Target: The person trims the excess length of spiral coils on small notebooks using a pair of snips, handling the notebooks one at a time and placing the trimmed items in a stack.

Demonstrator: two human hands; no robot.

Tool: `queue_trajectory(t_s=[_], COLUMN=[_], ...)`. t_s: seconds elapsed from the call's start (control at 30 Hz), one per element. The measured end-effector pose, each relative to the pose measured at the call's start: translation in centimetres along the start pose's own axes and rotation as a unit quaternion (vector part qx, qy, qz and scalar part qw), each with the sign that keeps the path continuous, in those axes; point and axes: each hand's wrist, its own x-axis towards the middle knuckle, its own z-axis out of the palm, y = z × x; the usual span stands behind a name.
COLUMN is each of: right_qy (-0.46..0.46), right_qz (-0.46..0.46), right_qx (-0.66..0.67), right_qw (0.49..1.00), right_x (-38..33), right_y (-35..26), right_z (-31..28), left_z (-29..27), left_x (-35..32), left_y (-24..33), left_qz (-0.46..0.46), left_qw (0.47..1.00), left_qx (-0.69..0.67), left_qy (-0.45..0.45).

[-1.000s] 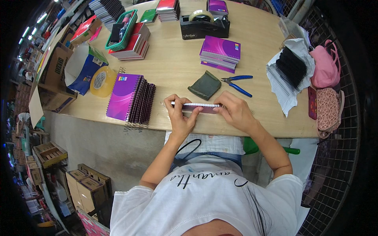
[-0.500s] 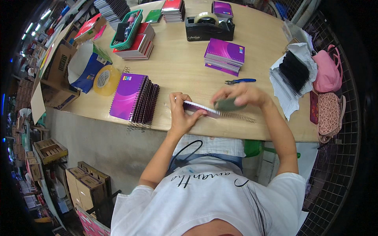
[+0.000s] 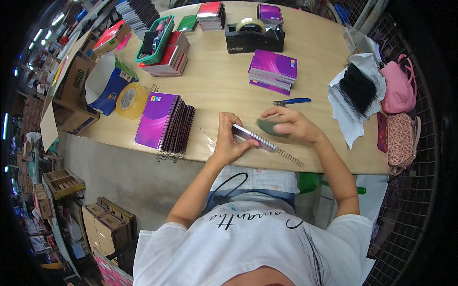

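Observation:
My left hand (image 3: 228, 142) grips a notebook (image 3: 255, 137) near the table's front edge, its spine side turned up, thumb on the near face and fingers behind. A spiral wire coil (image 3: 290, 158) runs partway through the spine holes, and its loose end sticks out toward the lower right. Just above the spine, my right hand (image 3: 296, 125) pinches a flat dark green pad (image 3: 270, 127). Whether the pad touches the coil I cannot tell. To the left stands a stack of purple spiral notebooks (image 3: 160, 121) with coil ends poking out.
Blue-handled pliers (image 3: 293, 101) lie beyond my right hand, with purple notebooks (image 3: 274, 66) stacked behind them. A tape dispenser (image 3: 253, 40) stands farther back. Dark wire coils (image 3: 357, 88) rest on white paper at right, beside pink bags (image 3: 400, 88). A tape roll (image 3: 131, 101) sits at left.
The notebook has shifted slightly right and tilted more steeply, and more of the coil shows in its spine. My right hand with the green pad has moved a little left.

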Motion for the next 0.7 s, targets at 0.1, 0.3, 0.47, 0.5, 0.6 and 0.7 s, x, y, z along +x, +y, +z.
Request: queue_trajectory(t_s=[0.1,0.3,0.47,0.5,0.6,0.7], right_qy=[-0.062,-0.032,-0.035,-0.054,-0.025,-0.062], right_qz=[-0.004,0.001,-0.010,-0.012,-0.014,-0.016], right_qx=[-0.061,0.023,-0.196,-0.193,-0.010,-0.030], right_qw=[0.996,0.999,0.980,0.980,1.000,0.998], right_x=[0.4,1.3,2.4,2.5,2.9,3.4], right_y=[-1.9,-1.1,-1.8,-1.9,-0.8,-1.5], right_z=[0.8,1.1,1.7,1.7,1.6,1.8], left_z=[0.2,0.3,-1.1,-1.5,-2.7,-2.7], left_x=[-0.5,-0.8,-0.7,-0.9,-0.3,0.2], left_y=[-0.2,-0.4,-1.0,-1.4,-2.1,-2.0], left_qz=[-0.022,-0.037,-0.053,-0.086,-0.154,-0.168], left_qw=[1.000,0.998,0.982,0.964,0.897,0.890], left_qx=[-0.018,-0.037,-0.165,-0.241,-0.409,-0.417], left_qy=[0.000,-0.024,-0.070,-0.074,-0.073,-0.070])
